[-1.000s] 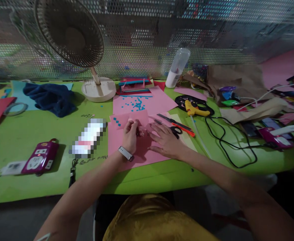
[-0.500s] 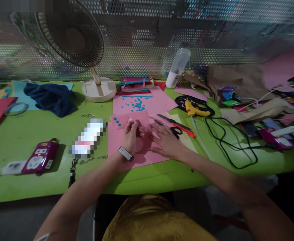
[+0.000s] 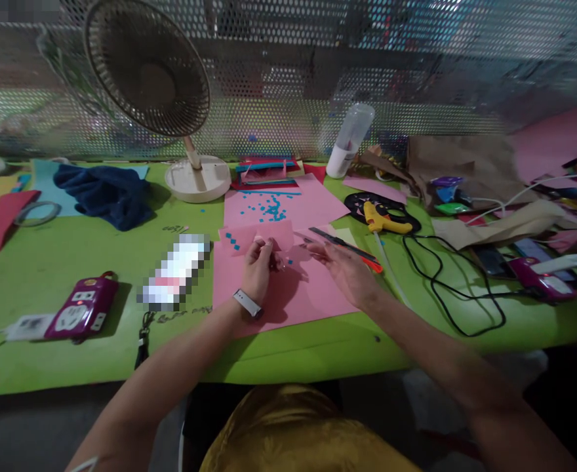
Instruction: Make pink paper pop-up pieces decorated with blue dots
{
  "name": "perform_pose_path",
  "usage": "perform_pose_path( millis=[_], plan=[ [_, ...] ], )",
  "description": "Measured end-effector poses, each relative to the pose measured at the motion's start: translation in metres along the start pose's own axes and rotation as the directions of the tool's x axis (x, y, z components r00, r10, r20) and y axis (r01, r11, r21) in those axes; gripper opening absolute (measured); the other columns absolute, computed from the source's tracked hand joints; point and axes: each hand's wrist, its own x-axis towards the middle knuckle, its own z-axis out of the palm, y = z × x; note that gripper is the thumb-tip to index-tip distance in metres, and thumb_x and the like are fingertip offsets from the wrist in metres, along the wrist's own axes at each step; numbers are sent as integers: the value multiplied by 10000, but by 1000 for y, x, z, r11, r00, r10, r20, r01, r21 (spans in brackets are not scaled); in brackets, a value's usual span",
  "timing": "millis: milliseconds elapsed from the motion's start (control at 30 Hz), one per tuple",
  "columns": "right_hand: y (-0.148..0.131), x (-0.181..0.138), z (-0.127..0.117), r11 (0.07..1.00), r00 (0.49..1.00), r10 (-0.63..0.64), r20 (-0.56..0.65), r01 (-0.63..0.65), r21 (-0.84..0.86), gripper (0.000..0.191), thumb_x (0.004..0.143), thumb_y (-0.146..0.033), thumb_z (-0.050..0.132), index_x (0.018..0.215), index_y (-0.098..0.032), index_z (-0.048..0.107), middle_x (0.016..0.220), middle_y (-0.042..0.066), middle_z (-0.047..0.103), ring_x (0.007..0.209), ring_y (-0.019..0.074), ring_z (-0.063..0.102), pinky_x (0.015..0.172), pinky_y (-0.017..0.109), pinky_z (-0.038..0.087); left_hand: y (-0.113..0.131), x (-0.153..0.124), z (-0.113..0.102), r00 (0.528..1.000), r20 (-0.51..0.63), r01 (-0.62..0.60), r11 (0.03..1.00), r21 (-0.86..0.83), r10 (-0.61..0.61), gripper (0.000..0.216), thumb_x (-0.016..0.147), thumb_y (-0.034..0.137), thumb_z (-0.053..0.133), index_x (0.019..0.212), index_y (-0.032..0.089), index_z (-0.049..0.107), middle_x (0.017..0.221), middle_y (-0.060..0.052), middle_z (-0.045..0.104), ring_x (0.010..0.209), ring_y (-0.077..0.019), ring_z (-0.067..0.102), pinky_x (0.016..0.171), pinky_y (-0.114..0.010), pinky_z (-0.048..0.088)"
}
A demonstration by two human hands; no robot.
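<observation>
My left hand (image 3: 258, 267), with a white band on its wrist, is closed in a pinch on the edge of a small pink paper piece (image 3: 256, 236) dotted with blue squares. It hovers over a large pink sheet (image 3: 288, 295) on the green table (image 3: 62, 262). My right hand (image 3: 348, 272) is raised off that sheet, its fingers spread and holding nothing, close to the scissors and a red-handled cutter (image 3: 350, 247). A second pink sheet (image 3: 281, 206) further back carries several tiny blue squares.
A desk fan (image 3: 155, 85) stands at the back left beside a dark blue cloth (image 3: 104, 193). A purple power strip (image 3: 79, 314) lies at the left. A yellow glue gun (image 3: 384, 221), black cable (image 3: 456, 288), white bottle (image 3: 348, 137) and paper clutter fill the right.
My right hand has lifted off the large pink sheet and shifted to the right, towards the cutter. My left hand keeps its pinch on the small pink piece.
</observation>
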Motion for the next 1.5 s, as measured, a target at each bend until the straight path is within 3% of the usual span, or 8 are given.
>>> perform_pose_path(
  millis=[133,267,433,600,867,1167,1333,1500],
  plan=[
    [3,6,5,941,993,-98,67,114,-318,444,965,-533,464,1158,-227,722,1172,106,709,1124,263,628,986,468,504,0,0,0,1000,-30,-7,1000,-14,7,354,762,435,729,771,213,453,505,84,518,425,-76,489,449,-184,363],
    [13,2,16,660,954,-206,216,299,-690,528,975,-513,448,1332,-164,618,1411,172,552,1345,335,442,1105,555,367,-2,1,0,999,-39,7,1000,-28,-8,330,771,414,720,780,211,460,512,82,529,420,-72,483,452,-182,368],
    [29,1,27,497,935,-156,318,353,-793,591,947,-543,487,1361,-132,581,1465,185,501,1422,359,341,1151,568,295,-3,2,-1,1000,-21,21,999,-30,-22,333,764,427,731,791,209,481,510,75,537,412,-75,486,446,-187,377],
    [29,3,26,523,933,-200,300,361,-772,645,940,-563,488,1408,-121,533,1477,182,491,1432,345,332,1180,563,247,-2,2,0,999,-37,33,999,-21,-34,336,769,425,727,772,211,469,498,79,522,405,-71,485,441,-180,369],
    [25,2,9,816,968,-242,65,240,-527,485,1011,-502,340,1370,-284,582,1435,74,546,1375,248,434,1125,496,372,-4,2,-1,999,-35,-9,1000,0,9,333,773,450,722,786,207,494,510,77,531,417,-76,496,447,-184,379],
    [34,-1,26,566,952,-105,286,294,-771,618,971,-584,384,1472,-230,462,1574,142,356,1485,338,219,1160,592,247,-1,1,1,998,-57,31,999,-9,-32,332,780,428,729,769,208,481,498,76,535,400,-71,487,435,-180,368],
    [33,-1,26,550,951,-135,277,305,-778,634,968,-594,376,1440,-190,502,1536,164,414,1476,339,245,1161,585,261,-2,2,0,998,-57,20,1000,-9,-21,332,774,429,728,769,206,482,498,77,531,395,-67,479,426,-175,352],
    [19,8,6,571,959,-213,186,277,-773,571,1001,-534,321,1417,-204,529,1540,121,416,1455,304,291,1166,545,280,1,3,0,996,-80,29,999,-36,-32,341,754,432,731,770,209,474,502,86,527,401,-68,491,432,-173,364]
  ],
)
